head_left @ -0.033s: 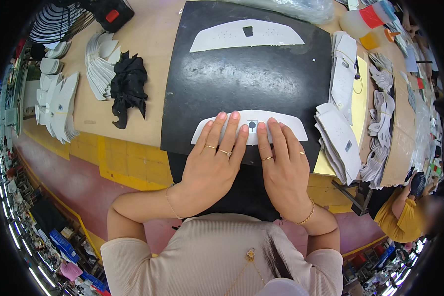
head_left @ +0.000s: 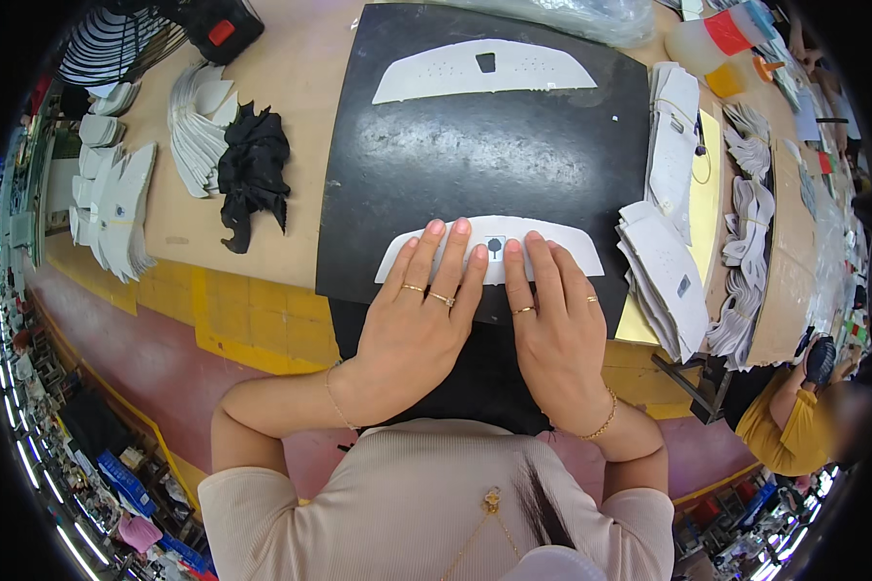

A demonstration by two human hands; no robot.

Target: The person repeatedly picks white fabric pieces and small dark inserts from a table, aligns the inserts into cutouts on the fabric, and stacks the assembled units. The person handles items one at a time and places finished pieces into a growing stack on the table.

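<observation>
A white curved cut piece point(head_left: 583, 254) with a dark tree-like mark on a small square at its middle lies flat near the front edge of a black mat point(head_left: 484, 160). My left hand point(head_left: 421, 315) rests on its left half, fingers stretched out. On the right half lie the outstretched fingers of my right hand point(head_left: 557, 329). The mark shows between my two index fingers. Farther back on the mat sits a second white curved piece point(head_left: 436, 73) with a dark cut-out and rows of small holes; neither hand touches it.
Stacks of white pieces point(head_left: 670, 281) stand right of the mat, partly on yellow sheet. Left are a black cloth point(head_left: 254, 165), more white pieces point(head_left: 121, 213) and a black fan point(head_left: 116, 44). Bottles point(head_left: 712, 39) stand at the back right. A person in yellow point(head_left: 790, 426) is at far right.
</observation>
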